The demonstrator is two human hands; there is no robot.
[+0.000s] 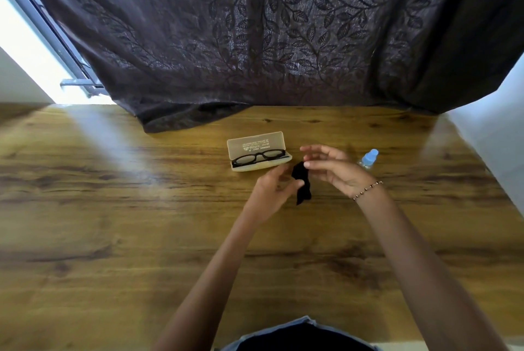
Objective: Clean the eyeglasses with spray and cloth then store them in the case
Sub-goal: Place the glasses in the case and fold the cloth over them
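Left hand (272,189) pinches black cloth (302,183) beside open case (259,153); right hand (329,166) fingers spread, released. Risk: cloth slips from light pinch, or sweeps eyeglasses (258,157) from case.

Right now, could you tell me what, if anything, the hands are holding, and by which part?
The left hand pinches the black cloth at its middle. The right hand touches its upper end with its fingertips; whether it grips cannot be told.

Black-framed eyeglasses (258,157) lay in the open beige case (259,152), just beyond the left hand (273,190); a crumpled black cloth (301,182) hung between both hands (spray bottle (368,158) beyond the right hand (333,168))
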